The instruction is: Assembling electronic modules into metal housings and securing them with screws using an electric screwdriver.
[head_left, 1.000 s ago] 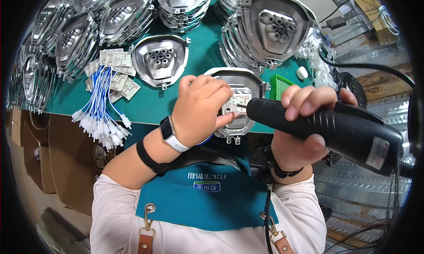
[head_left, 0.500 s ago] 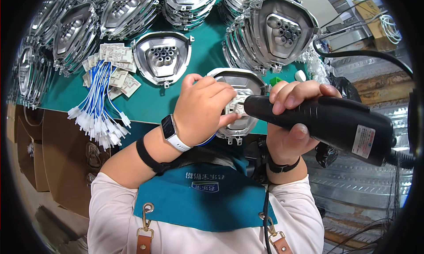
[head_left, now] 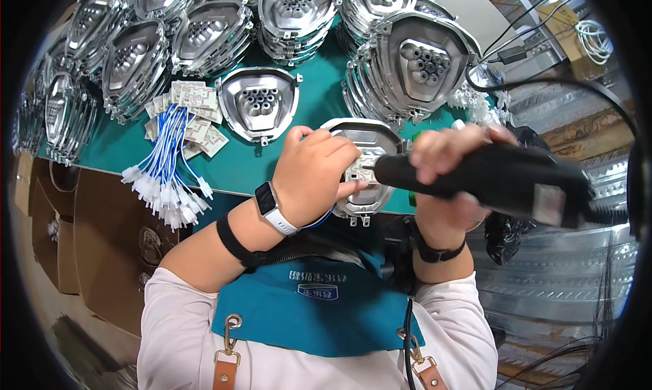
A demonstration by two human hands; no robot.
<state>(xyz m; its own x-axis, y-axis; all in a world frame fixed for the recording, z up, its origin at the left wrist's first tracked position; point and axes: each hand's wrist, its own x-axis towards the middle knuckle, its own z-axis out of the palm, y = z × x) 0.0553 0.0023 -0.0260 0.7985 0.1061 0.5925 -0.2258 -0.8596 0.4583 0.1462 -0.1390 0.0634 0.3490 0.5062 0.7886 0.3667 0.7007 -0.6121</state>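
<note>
A metal lamp housing (head_left: 373,133) with a rounded triangular rim lies in front of me at the table's front edge. On it rests a small pale circuit board (head_left: 356,177), pinched by its edge between the thumb and fingers of my left hand (head_left: 309,173). Blue wire shows below that wrist. My right hand (head_left: 438,217), smeared by motion, grips a black electric screwdriver (head_left: 482,179) held nearly level. Its thin bit points left over the board; whether the tip touches a screw, I cannot tell.
Stacks of metal housings (head_left: 428,71) line the far side of the green table (head_left: 319,98). A single housing (head_left: 258,105) lies left of centre, beside a bundle of boards with blue-white wires (head_left: 173,139). A black cable (head_left: 543,81) loops at the right. Cardboard boxes (head_left: 102,234) stand lower left.
The table scene sits slightly lower in the picture. The screwdriver has shifted, its rear end swinging away from me, and is now blurred. My left hand keeps its hold on the board.
</note>
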